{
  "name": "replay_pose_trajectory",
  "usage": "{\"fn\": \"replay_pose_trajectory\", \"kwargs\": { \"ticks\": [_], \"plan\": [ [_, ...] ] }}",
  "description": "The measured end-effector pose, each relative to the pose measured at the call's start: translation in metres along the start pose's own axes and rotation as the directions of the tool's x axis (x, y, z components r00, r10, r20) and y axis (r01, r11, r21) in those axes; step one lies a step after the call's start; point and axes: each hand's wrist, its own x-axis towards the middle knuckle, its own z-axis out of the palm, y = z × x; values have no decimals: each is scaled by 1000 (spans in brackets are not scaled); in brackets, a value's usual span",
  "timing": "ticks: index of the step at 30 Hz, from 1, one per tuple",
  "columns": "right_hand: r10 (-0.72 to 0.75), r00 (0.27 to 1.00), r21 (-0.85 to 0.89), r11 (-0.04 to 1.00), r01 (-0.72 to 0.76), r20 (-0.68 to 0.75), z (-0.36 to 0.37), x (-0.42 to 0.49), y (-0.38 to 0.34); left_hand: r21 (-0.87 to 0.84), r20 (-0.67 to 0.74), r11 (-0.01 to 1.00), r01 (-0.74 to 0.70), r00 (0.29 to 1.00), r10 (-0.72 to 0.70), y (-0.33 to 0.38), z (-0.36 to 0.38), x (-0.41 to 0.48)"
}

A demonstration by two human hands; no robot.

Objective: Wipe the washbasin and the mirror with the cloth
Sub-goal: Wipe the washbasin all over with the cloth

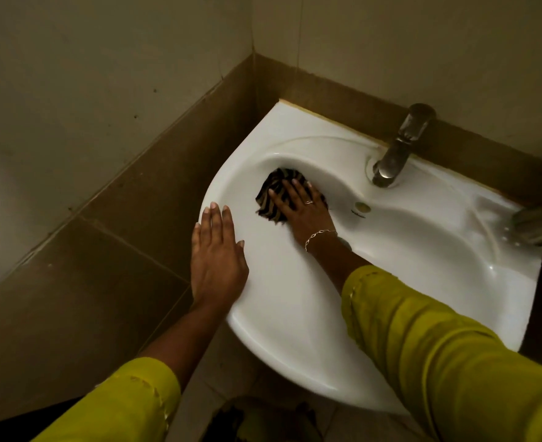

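Observation:
The white washbasin (295,314) is fixed in a wall corner and fills the middle of the view. A dark cloth (274,189) with tan stripes lies bunched against the bowl's far left slope. My right hand (301,208) presses flat on the cloth, fingers spread over it, a ring and a bracelet showing. My left hand (217,250) rests flat on the basin's left rim, fingers together and holding nothing. The drain is hidden behind my right wrist. No mirror is in view.
A metal tap (397,148) stands on the basin's back ledge. A dark rounded object (537,223) sits at the basin's right end. Brown and beige tiled walls (120,202) close in at left and behind. Dark floor shows below the basin.

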Motion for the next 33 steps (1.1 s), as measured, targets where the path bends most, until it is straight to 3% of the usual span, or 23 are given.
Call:
{"fn": "replay_pose_trajectory", "kwargs": {
  "ticks": [3,5,10,13,16,20,24,29,33],
  "plan": [
    [37,998,33,999,-38,43,13,-11,2,0,3,1000,0,1000,0,1,-1,0],
    [119,993,71,991,-117,-21,18,-19,-1,6,5,1000,-2,1000,2,1,-2,-1],
    [173,948,294,922,-251,267,21,-41,-21,16,3,1000,-5,1000,5,1,-2,-2],
    [75,926,408,883,-234,369,18,-52,-31,10,2,1000,-5,1000,5,2,-2,-1],
    [-4,929,491,850,-192,370,13,-61,-33,-8,-10,1000,-12,1000,12,2,-4,-2],
    [127,953,597,755,-272,275,0,-58,-37,-26,1,1000,-7,1000,7,3,-4,-2],
    [88,896,585,729,-356,435,-6,-49,-52,-16,-14,1000,-4,1000,3,3,-3,-1],
    [-41,902,582,776,-241,429,-6,-65,-57,-23,-15,1000,-5,1000,4,4,-4,-2],
    [-167,905,653,743,-145,391,-6,-95,-58,-13,10,1000,-8,1000,9,3,-6,-2]
  ]
}}
